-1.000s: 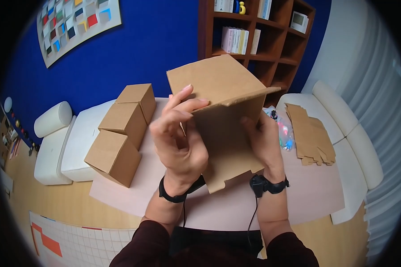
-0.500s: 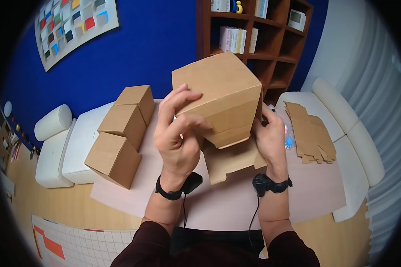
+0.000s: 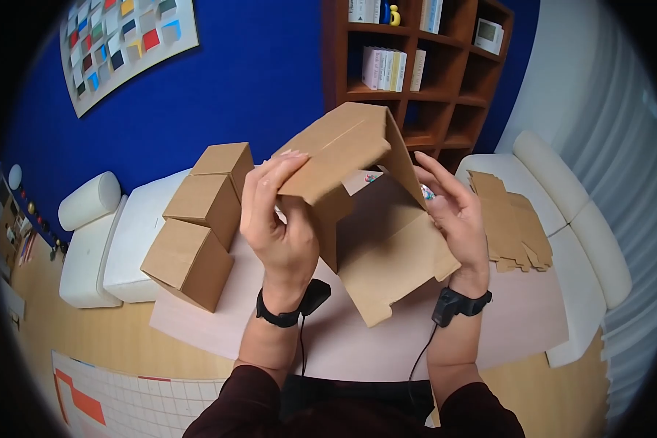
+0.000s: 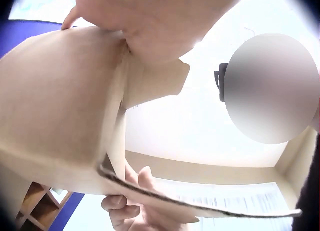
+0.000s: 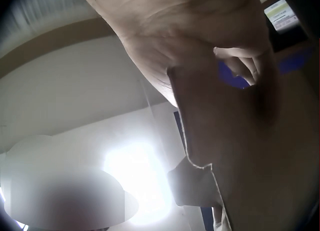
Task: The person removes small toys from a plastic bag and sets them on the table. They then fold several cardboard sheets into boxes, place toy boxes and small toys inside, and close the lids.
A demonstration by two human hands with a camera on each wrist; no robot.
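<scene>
A partly folded brown cardboard box is held up above the table, tilted, with light showing through it. My left hand grips its upper left side, fingers over the top panel and thumb beneath. A wide notched flap extends from the box toward me. Beside the box's right side is my right hand, its upper fingers fairly straight, the thumb by the flap's edge. In the left wrist view, fingertips of the right hand show below a cardboard edge. Cardboard hides part of that hand in the right wrist view.
Several folded boxes stand in a row at the table's left. Flat cardboard blanks lie at the right, by a white sofa. Behind the table are a blue wall and a wooden bookshelf.
A front panel came down over the box's opening, then the box tilted and opened up again. The right hand has moved slightly right, and its fingers have straightened.
</scene>
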